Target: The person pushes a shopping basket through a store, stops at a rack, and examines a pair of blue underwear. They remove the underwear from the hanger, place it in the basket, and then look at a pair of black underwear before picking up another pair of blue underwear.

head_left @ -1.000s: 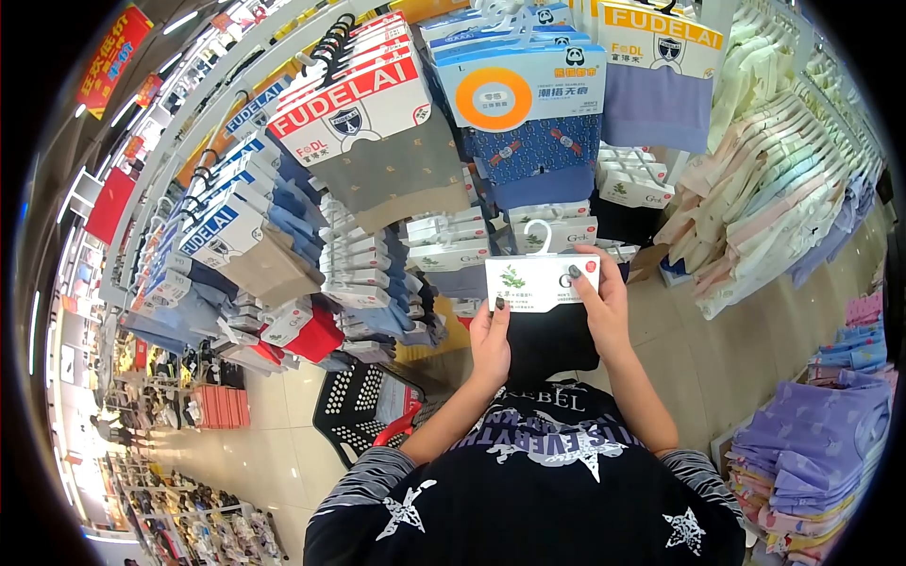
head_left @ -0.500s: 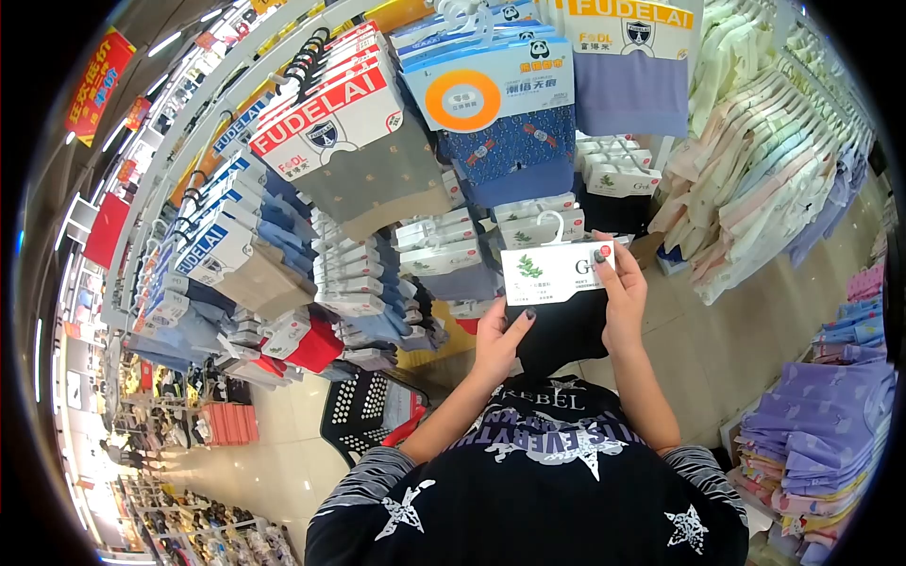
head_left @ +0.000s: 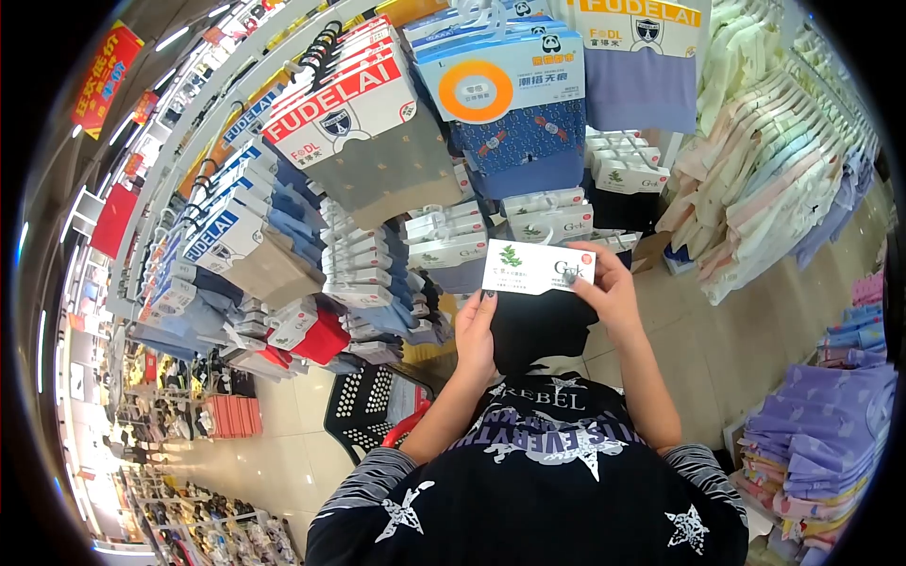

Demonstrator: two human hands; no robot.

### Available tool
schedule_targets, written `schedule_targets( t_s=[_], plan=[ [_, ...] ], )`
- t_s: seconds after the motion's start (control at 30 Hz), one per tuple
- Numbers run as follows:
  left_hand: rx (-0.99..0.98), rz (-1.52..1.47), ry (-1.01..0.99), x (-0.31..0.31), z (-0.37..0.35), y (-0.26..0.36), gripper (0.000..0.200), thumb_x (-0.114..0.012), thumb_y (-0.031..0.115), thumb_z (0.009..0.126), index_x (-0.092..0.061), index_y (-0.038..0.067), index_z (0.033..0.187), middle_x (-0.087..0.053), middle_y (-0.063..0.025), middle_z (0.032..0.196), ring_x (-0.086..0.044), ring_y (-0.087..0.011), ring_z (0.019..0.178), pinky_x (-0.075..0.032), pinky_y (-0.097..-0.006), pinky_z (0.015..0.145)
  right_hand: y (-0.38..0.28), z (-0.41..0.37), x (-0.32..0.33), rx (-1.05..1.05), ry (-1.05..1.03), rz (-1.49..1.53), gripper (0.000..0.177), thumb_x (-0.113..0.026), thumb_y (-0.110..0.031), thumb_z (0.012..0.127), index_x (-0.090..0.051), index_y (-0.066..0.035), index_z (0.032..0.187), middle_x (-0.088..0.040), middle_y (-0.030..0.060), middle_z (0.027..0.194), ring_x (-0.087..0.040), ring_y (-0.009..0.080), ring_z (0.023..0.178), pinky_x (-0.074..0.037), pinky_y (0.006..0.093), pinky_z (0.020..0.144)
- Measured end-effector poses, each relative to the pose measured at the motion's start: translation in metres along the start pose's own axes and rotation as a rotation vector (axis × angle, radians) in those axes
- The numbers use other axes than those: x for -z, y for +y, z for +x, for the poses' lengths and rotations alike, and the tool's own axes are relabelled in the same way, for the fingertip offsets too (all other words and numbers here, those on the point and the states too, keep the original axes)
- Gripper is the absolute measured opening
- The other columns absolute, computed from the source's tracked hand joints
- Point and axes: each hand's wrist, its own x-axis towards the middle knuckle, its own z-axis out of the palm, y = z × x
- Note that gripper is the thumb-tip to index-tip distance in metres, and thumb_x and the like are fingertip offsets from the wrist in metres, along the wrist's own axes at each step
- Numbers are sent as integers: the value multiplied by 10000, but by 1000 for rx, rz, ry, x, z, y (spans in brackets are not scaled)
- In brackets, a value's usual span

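Note:
Between my two hands is a pack of black underwear [head_left: 541, 325] with a white cardboard header card [head_left: 528, 268] bearing a green leaf print. My left hand [head_left: 477, 330] grips its left edge, thumb up at the card's lower corner. On the other side my right hand [head_left: 609, 292] pinches the card's right end, thumb on the front. The fabric hangs below the card in front of my shirt. Just beyond it, similar white-carded packs [head_left: 547, 222] hang on the rack.
Ahead, a rack holds hanging packs, among them grey ones [head_left: 377, 174] and blue patterned ones [head_left: 519, 141]. Pale garments [head_left: 755, 179] hang at the right, above folded purple clothes [head_left: 816, 424]. A black shopping basket [head_left: 368, 410] is at my lower left, over the tiled floor [head_left: 283, 462].
Both hands have shifted slightly left with the underwear pack, and its card has tilted. My right fingers lie lower on the card. The view has turned a little.

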Motion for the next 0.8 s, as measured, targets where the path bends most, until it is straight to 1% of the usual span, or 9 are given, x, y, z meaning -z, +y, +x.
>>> schedule_targets(
  t_s=[0.03,0.2,0.3,0.47,0.57,0.6,0.67,0.73,0.8],
  plan=[
    [17,-28,-14,5,1,0,251,-437,146,883,-510,-35,1040,-585,-93,966,-558,-131,855,-429,-233,766,1,-1,-1,-23,-48,23,504,-663,-55,680,-452,-25,1136,-562,63,989,-540,115,886,-427,242,794],
    [40,-77,26,17,3,-6,260,-444,143,874,-508,-39,1049,-587,-100,967,-569,-143,845,-441,-238,758,1,-6,-4,-60,-75,-24,577,-717,-77,621,-461,-33,1135,-569,58,974,-541,114,872,-439,240,757],
    [70,-67,1,16,1,-5,257,-455,129,863,-508,-38,1052,-586,-104,970,-570,-145,848,-442,-245,765,7,-12,7,-110,-38,-193,498,-742,-132,608,-542,-11,1049,-590,34,860,-542,84,749,-430,211,639],
    [102,-75,-107,5,6,-7,263,-468,118,846,-507,-32,1057,-584,-108,973,-573,-154,855,-442,-252,773,7,-21,26,-168,-50,-372,362,-700,-179,679,-589,18,962,-589,31,811,-508,63,671,-415,199,609],
    [88,-12,-137,-1,3,-4,284,-488,132,818,-511,-21,1056,-584,-112,978,-574,-170,862,-444,-257,779,4,-28,23,-221,-72,-213,240,-497,-164,830,-570,32,948,-587,19,853,-522,64,769,-406,195,691],
    [82,87,-113,0,2,-2,307,-458,191,837,-513,-13,1060,-581,-113,989,-572,-183,877,-444,-267,789,8,-31,24,-236,-70,-209,240,-497,-164,830,-570,32,948,-587,19,853,-522,64,769,-406,195,691],
    [255,-172,-197,30,8,-19,369,-394,266,863,-510,-6,1083,-576,-118,1016,-565,-207,907,-439,-297,816,22,-33,29,-304,-115,25,297,-528,-253,828,-595,17,931,-591,11,818,-525,63,733,-407,191,677],
    [262,-280,-199,18,5,-17,415,-364,308,872,-492,-5,1112,-564,-124,1049,-555,-224,938,-429,-316,838,27,-37,30,-350,-42,-16,360,-493,-318,841,-585,7,964,-595,26,886,-529,76,819,-404,208,735],
    [268,-383,-196,6,-1,-8,461,-334,349,882,-474,-4,1142,-551,-130,1082,-545,-240,968,-419,-335,861,26,-36,20,-409,-123,236,416,-478,-343,844,-535,9,1060,-577,48,987,-521,99,906,-397,229,799]
  ],
)
